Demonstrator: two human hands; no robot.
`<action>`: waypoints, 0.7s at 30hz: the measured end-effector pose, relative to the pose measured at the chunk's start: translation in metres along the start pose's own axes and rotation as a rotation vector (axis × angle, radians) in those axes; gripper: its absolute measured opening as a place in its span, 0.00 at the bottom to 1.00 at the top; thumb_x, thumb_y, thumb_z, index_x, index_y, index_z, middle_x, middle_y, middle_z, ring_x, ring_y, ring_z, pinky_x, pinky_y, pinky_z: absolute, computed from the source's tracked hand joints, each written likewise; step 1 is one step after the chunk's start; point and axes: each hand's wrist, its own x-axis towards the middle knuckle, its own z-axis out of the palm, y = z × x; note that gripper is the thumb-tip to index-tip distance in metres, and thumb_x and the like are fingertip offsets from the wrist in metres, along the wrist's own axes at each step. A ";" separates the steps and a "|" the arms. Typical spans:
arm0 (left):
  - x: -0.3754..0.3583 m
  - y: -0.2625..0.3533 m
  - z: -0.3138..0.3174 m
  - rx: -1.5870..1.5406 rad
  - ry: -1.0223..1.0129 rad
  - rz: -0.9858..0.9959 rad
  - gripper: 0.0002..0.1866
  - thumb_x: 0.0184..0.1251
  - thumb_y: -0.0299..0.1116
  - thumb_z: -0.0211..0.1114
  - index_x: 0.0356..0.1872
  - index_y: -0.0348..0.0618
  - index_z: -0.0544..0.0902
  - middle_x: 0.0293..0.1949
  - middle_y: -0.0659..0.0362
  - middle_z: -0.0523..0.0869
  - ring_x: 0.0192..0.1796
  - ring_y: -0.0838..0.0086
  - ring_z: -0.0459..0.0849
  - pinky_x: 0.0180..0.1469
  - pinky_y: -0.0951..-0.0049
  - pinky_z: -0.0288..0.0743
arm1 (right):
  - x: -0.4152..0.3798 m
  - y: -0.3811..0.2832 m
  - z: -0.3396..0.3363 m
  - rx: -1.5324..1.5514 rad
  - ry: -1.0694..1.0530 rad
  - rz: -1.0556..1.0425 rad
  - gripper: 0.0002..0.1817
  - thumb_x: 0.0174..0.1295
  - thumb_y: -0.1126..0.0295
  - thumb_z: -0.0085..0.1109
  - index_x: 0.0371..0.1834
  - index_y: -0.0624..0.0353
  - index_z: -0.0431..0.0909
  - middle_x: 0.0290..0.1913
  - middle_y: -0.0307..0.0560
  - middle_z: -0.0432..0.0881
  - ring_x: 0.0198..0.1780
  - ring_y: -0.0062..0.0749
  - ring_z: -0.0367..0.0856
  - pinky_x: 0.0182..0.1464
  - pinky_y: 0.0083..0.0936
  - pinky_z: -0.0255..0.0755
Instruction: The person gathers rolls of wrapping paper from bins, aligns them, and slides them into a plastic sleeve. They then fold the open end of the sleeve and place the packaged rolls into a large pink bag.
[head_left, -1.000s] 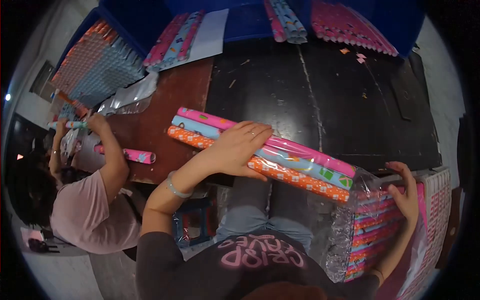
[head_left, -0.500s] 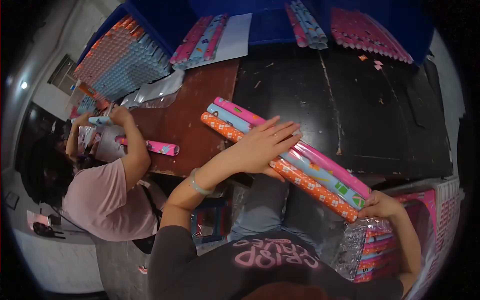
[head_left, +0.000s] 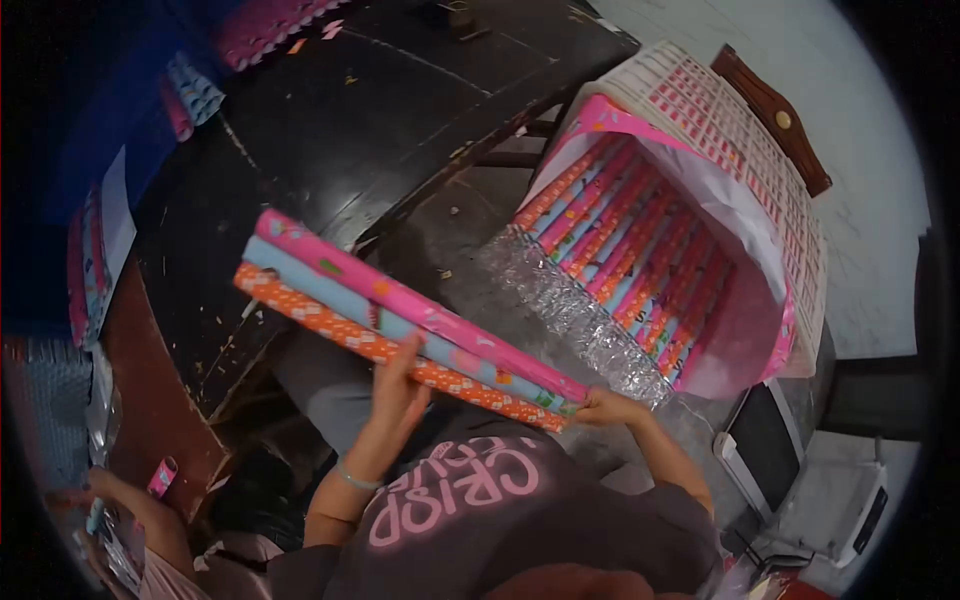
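Three wrapping paper rolls lie side by side in my hands: a pink roll (head_left: 400,300), a light blue roll (head_left: 345,298) and an orange roll (head_left: 315,322). The three are held tilted above my lap, past the black table's edge. My left hand (head_left: 400,388) supports them from below near the middle, fingers up against the orange and blue rolls. At their lower right end, my right hand (head_left: 605,408) grips the bundle. To the right, a basket (head_left: 690,95) lined with pink sheeting holds many similar rolls (head_left: 640,250) with crinkled clear wrap at their ends.
The black table (head_left: 330,130) carries paper scraps and, at its far left, more rolls (head_left: 90,260). A co-worker's arm (head_left: 150,510) is at the lower left, near a pink roll (head_left: 162,477). A wooden piece (head_left: 775,120) stands behind the basket.
The view has turned right toward the basket. The three rolls have moved off the table top with my hands. My left hand has gone from on top of them to their near underside.
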 end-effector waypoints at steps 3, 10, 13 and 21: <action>0.019 -0.081 -0.011 0.214 -0.191 -0.287 0.16 0.63 0.25 0.65 0.51 0.41 0.74 0.42 0.61 0.82 0.45 0.72 0.82 0.51 0.67 0.79 | -0.023 0.118 0.063 0.055 0.193 0.068 0.14 0.61 0.62 0.64 0.44 0.60 0.80 0.31 0.34 0.78 0.35 0.17 0.75 0.39 0.22 0.71; 0.107 -0.220 0.026 0.380 -0.345 -0.669 0.17 0.60 0.28 0.69 0.49 0.37 0.78 0.43 0.57 0.84 0.43 0.70 0.84 0.47 0.66 0.81 | -0.008 0.078 0.149 0.940 0.676 -0.086 0.07 0.65 0.64 0.60 0.41 0.53 0.80 0.14 0.30 0.66 0.15 0.15 0.62 0.18 0.21 0.56; 0.120 -0.230 0.045 0.523 -0.417 -0.693 0.21 0.54 0.27 0.72 0.50 0.39 0.79 0.41 0.57 0.84 0.40 0.71 0.83 0.43 0.69 0.79 | 0.044 0.090 0.124 0.944 0.822 0.032 0.09 0.66 0.63 0.59 0.42 0.55 0.81 0.16 0.27 0.67 0.13 0.14 0.60 0.16 0.21 0.53; 0.197 -0.197 0.014 0.863 -0.375 -0.674 0.22 0.56 0.33 0.73 0.51 0.37 0.78 0.42 0.58 0.84 0.41 0.74 0.83 0.44 0.74 0.78 | 0.180 0.043 -0.047 1.245 1.063 -0.232 0.10 0.65 0.58 0.59 0.37 0.51 0.81 0.20 0.28 0.72 0.14 0.11 0.59 0.13 0.15 0.50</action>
